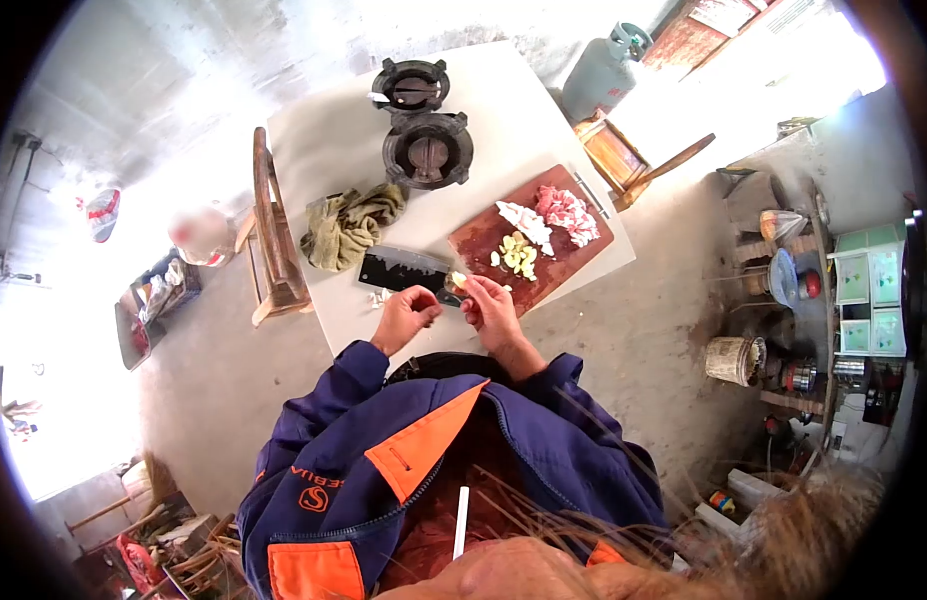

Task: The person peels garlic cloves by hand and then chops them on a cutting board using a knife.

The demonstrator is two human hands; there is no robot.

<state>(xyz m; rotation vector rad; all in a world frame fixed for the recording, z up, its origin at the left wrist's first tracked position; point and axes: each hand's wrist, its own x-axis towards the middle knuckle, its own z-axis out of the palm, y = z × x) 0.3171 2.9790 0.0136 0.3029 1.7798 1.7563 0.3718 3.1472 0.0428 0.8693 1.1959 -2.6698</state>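
Note:
My right hand (492,312) is closed on a small pale yellowish piece (460,281) near the table's front edge. To its left, my left hand (409,316) has its fingers curled together; what they hold, if anything, is too small to tell. Just beyond both hands lies a cleaver (404,270) with a wide dark blade. A reddish-brown cutting board (565,270) on the right bears yellowish slices (517,258), white pieces (527,224) and pink-and-white chopped meat (568,214). Small white bits (380,299) lie beside my left hand.
The pale table (324,140) also bears a crumpled olive cloth (352,228) and two black burner stands (428,151). A wooden chair (269,230) stands left, another (616,155) right. Behind is a gas cylinder (599,80); shelves with pots (799,290) stand far right.

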